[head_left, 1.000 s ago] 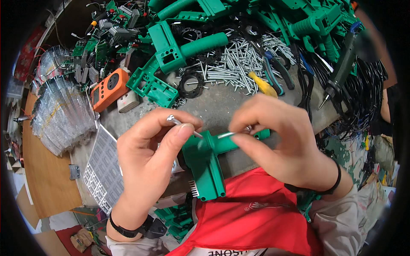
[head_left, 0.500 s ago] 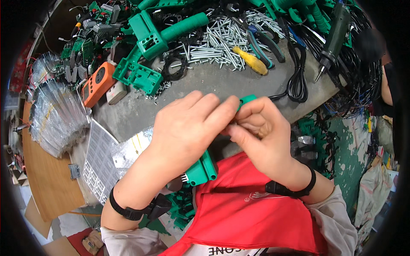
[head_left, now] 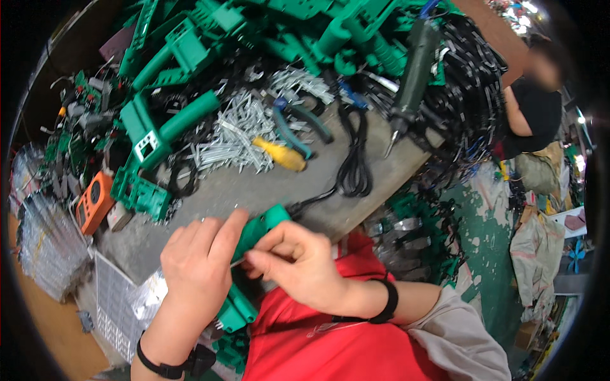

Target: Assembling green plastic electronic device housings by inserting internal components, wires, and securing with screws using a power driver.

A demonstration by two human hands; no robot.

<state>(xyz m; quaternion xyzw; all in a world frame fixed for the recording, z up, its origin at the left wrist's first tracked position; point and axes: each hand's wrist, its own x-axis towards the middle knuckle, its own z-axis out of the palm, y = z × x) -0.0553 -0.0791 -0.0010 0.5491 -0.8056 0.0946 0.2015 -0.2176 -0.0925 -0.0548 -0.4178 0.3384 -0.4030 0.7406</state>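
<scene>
A green plastic power-tool housing (head_left: 272,220) lies under my hands at the near edge of the bench, with a black cord (head_left: 356,171) running from its far end. My left hand (head_left: 200,260) is wrapped over the housing from the left, its fingers closed around it. Part of the green body (head_left: 236,310) shows below that hand, in front of my red apron (head_left: 305,336). My right hand (head_left: 298,263) is pinched at the housing's right side, thumb against bent fingers. What sits between those fingertips is too small and hidden to make out.
Beyond my hands lie a yellow-handled screwdriver (head_left: 279,153), teal-handled pliers (head_left: 295,130) and piled screws (head_left: 235,133). A dark green electric screwdriver (head_left: 413,70) hangs at the right, bit downward. An orange meter (head_left: 95,202) stands left. Green housings (head_left: 190,47) fill the back. Another person (head_left: 537,108) is far right.
The view has swung, so the bench contents sit lower and further left, and the other person shows more. More of the green housing and its cord shows. Both hands remain at the housing.
</scene>
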